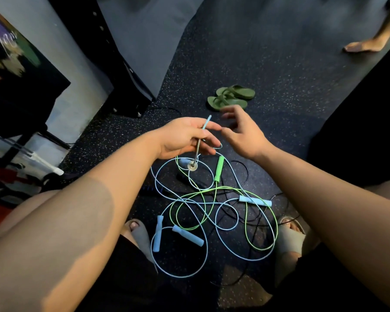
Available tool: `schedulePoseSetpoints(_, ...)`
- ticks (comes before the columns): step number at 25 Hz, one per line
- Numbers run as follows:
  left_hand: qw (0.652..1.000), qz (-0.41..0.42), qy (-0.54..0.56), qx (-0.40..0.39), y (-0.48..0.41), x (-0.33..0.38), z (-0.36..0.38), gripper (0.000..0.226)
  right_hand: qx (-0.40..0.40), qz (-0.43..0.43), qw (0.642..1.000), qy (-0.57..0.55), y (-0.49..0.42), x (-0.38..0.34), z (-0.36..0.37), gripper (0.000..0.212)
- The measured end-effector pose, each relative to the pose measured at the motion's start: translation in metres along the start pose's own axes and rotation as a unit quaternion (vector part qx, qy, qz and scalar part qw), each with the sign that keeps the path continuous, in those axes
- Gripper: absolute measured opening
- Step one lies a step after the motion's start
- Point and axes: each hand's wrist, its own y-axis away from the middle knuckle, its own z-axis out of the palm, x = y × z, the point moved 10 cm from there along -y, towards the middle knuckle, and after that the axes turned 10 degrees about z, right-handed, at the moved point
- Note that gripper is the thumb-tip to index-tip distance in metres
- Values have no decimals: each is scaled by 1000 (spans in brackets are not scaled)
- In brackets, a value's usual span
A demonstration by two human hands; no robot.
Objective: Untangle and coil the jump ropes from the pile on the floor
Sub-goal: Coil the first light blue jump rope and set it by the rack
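Observation:
A tangle of jump ropes (212, 212) lies on the dark floor between my feet: light blue, green and black cords crossing each other. Three light blue handles (254, 200) (188, 235) (157, 233) and a green handle (218, 168) rest in the pile. My left hand (185, 137) is shut on a metal rod with a round end (193, 166) and a blue rope end (206, 123) poking up past the fingers. My right hand (241, 129) hovers just right of it, fingers apart and holding nothing.
A pair of green flip-flops (231, 96) lies beyond my hands. My sandalled feet (140, 235) (288, 235) flank the pile. A black rack post (122, 70) and clutter stand at the left. Another person's bare foot (363, 46) is at the far right.

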Motion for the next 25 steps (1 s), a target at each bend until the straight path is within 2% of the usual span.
schedulePoseSetpoints(1, 1000, -5, 25, -15, 2, 2, 5, 28, -10, -17, 1000, 19, 0, 0, 4, 44)
schedulePoseSetpoints(2, 999, -7, 49, -19, 4, 4, 7, 28, -29, -30, 999, 28, 1, -1, 9, 42)
schedulePoseSetpoints(5, 994, -22, 111, -7, 4, 4, 7, 30, -64, -32, 997, 42, 1, -5, 20, 11)
schedulePoseSetpoints(7, 991, -34, 127, -9, 5, 2, 8, 26, -57, -13, 998, -3, -1, -6, 19, 20)
schedulePoseSetpoints(10, 990, -68, 127, -12, 7, -5, 13, 29, -63, 22, 987, -144, -1, -9, 17, 26)
schedulePoseSetpoints(13, 991, -80, 99, -37, 9, -8, 23, 37, -51, -15, 985, -165, -2, -26, 12, 18)
schedulePoseSetpoints(15, 994, -66, 84, -37, 9, -6, 25, 33, -63, -16, 979, -195, -2, -30, 15, 14)
schedulePoseSetpoints(17, 994, -45, 97, -28, 9, 2, 24, 30, -76, 19, 972, -221, -3, -19, 17, 24)
schedulePoseSetpoints(19, 988, -23, 155, -6, 7, 12, 19, 29, -108, 68, 963, -238, 1, 1, 22, 32)
schedulePoseSetpoints(22, 957, 23, 284, 49, 5, 29, 5, 33, -142, 97, 969, -178, 10, 25, 33, 27)
schedulePoseSetpoints(25, 936, 71, 340, 61, 1, 37, -7, 34, -147, 64, 987, -19, 14, 28, 45, 23)
